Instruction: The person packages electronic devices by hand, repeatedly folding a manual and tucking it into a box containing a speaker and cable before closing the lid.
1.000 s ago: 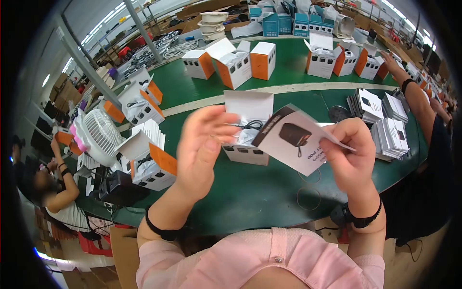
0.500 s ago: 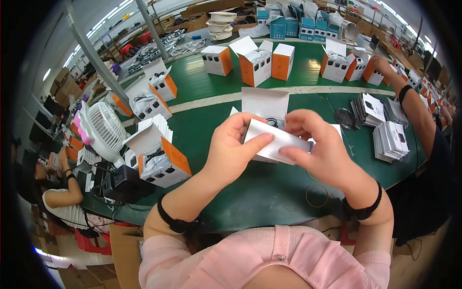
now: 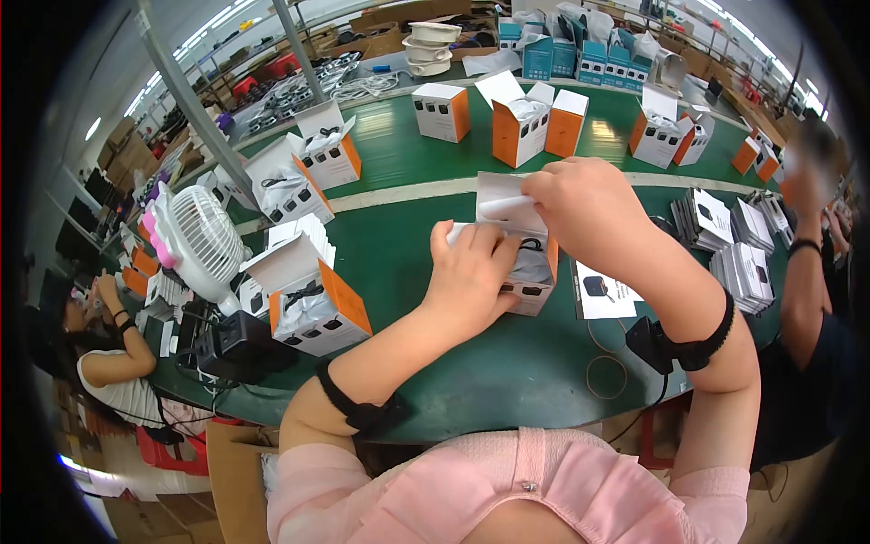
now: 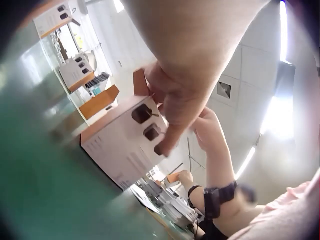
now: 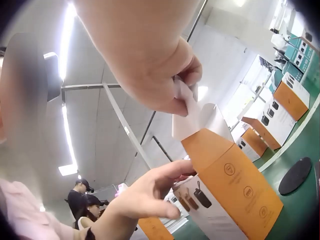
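A white and orange box [image 3: 535, 297] stands with its lid up on the green table in front of me. Inside it lie a coiled black cable [image 3: 529, 245] and a clear plastic wrap. My left hand [image 3: 469, 272] holds the box at its left side; in the left wrist view its thumb [image 4: 172, 140] lies against the printed front. Over the box's opening, my right hand [image 3: 580, 204] pinches a folded white leaflet [image 3: 501, 209], also visible between its fingers in the right wrist view. The orange side flap [image 5: 210, 150] stands up below that hand.
Another open box [image 3: 317, 313] stands at left beside a white fan [image 3: 204, 240] and a black device [image 3: 237, 344]. A printed leaflet [image 3: 598, 290] lies right of my box, near leaflet stacks [image 3: 743, 272]. More boxes [image 3: 521, 127] line the far strip; other people work at both sides.
The printed leaflet was folded between both hands. My left hand then went to the box, while my right hand carried the folded leaflet forward above its opening.
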Tool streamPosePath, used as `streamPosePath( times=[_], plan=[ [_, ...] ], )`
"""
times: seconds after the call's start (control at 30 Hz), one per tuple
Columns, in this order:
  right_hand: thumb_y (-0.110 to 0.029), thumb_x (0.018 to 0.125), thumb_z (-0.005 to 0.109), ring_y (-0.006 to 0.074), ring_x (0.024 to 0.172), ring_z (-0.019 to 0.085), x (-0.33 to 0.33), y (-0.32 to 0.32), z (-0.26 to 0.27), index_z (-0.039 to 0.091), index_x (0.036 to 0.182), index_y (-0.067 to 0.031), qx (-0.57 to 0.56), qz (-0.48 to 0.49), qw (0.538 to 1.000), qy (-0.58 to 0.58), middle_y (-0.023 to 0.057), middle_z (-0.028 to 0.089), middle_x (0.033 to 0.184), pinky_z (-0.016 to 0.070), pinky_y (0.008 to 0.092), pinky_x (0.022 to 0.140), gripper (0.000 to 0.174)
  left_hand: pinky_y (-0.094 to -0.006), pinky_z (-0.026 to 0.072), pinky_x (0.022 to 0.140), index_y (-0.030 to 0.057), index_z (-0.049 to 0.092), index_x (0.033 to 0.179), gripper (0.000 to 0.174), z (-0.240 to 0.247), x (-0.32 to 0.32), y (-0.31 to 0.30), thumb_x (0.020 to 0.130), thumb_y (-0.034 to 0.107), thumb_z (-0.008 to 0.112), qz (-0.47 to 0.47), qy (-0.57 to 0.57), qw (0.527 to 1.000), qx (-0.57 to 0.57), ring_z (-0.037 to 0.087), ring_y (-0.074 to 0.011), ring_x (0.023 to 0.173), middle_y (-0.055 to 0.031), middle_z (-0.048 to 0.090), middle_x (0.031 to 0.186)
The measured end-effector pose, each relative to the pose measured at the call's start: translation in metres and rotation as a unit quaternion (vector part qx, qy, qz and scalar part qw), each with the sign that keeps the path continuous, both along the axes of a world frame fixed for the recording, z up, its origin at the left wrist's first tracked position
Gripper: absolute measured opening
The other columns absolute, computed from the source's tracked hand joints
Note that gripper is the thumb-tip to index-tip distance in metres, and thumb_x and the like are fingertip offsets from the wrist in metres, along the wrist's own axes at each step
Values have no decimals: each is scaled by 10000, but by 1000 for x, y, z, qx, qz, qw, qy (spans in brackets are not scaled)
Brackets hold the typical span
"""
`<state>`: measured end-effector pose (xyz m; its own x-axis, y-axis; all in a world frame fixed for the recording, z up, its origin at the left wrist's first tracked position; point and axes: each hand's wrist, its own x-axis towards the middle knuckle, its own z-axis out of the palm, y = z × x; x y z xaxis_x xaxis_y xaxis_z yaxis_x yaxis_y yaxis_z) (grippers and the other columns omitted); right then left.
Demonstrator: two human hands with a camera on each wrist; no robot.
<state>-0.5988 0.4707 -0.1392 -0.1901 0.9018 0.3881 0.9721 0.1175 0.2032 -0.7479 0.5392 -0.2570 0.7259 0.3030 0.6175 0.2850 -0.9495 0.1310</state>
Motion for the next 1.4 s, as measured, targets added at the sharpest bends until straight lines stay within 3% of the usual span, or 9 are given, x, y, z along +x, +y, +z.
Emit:
streamPosePath(
  times=[0.27, 0.5, 0.6, 0.77, 1.0, 1.2, 1.27, 1.33, 1.4],
  plan=[
    [-35, 635, 627, 298, 621, 628, -29, 19, 28, 646, 654, -38, -128, 3, 987, -101, 125, 616, 630, 499, 364, 577, 28, -578, 230, 1012, 92, 495, 1227, 721, -5, 2, -7, 590, 196, 818, 28, -22, 998, -48, 489, -299, 1095, -112, 517, 1109],
    [-160, 592, 743, 226, 667, 663, -31, 2, 2, 701, 741, -86, -151, -35, 971, -185, 82, 661, 704, 498, 320, 533, 171, -596, 201, 1023, 103, 503, 1197, 681, 6, 5, -2, 600, 217, 811, 10, 36, 995, -88, 487, -300, 1150, -98, 557, 1132],
    [-112, 643, 677, 248, 658, 649, -34, -2, -2, 678, 703, -87, -190, 5, 962, -197, 86, 643, 674, 490, 329, 564, 64, -623, 248, 971, 81, 518, 1089, 594, 7, 3, 3, 587, 201, 811, 1, 47, 994, -95, 516, -251, 1071, -68, 553, 1081],
    [-123, 689, 644, 278, 728, 666, -35, 20, 10, 692, 761, -90, -297, -16, 948, -116, 101, 672, 752, 519, 369, 614, 93, -616, 205, 1015, 110, 551, 1159, 654, 6, 1, 4, 578, 251, 816, -3, 50, 995, -84, 515, -324, 1096, -114, 577, 1107],
    [-125, 582, 755, 265, 760, 658, -21, 15, 4, 714, 847, -82, -350, -12, 934, -76, 97, 683, 815, 514, 385, 628, 271, -607, 244, 1000, 106, 620, 1028, 557, 7, 11, -8, 524, 181, 843, -18, 13, 996, -91, 539, -334, 1015, -93, 601, 1042],
    [-163, 622, 755, 238, 803, 651, -15, 33, -10, 720, 901, -96, -364, -4, 929, -70, 75, 688, 891, 511, 374, 671, 289, -609, 270, 975, 94, 619, 976, 529, 4, 16, -5, 506, 167, 852, -47, -54, 994, -85, 548, -330, 970, -95, 601, 986],
    [-201, 660, 744, 233, 818, 652, -10, 46, -18, 718, 939, -104, -391, -48, 918, -39, 64, 689, 907, 513, 369, 671, 297, -651, 267, 945, 98, 561, 1081, 642, 10, 12, -10, 514, 176, 852, -23, -13, 998, -54, 542, -308, 963, -87, 573, 1001],
    [-235, 688, 729, 236, 890, 650, -5, 49, -20, 707, 1008, -117, -405, -28, 910, -81, 76, 685, 974, 517, 387, 722, 341, -650, 256, 957, 116, 567, 1095, 632, 14, 13, -17, 534, 191, 849, -16, -12, 998, -56, 544, -309, 973, -92, 578, 1020],
    [-249, 694, 728, 277, 1097, 583, -16, 72, -50, 649, 1149, -134, -433, -86, 866, -235, 119, 613, 1194, 425, 522, 933, 476, -585, 240, 1003, 120, 550, 1182, 706, 16, 12, -16, 539, 161, 838, -64, 11, 993, -97, 529, -322, 1097, -121, 594, 1156]
  ],
)
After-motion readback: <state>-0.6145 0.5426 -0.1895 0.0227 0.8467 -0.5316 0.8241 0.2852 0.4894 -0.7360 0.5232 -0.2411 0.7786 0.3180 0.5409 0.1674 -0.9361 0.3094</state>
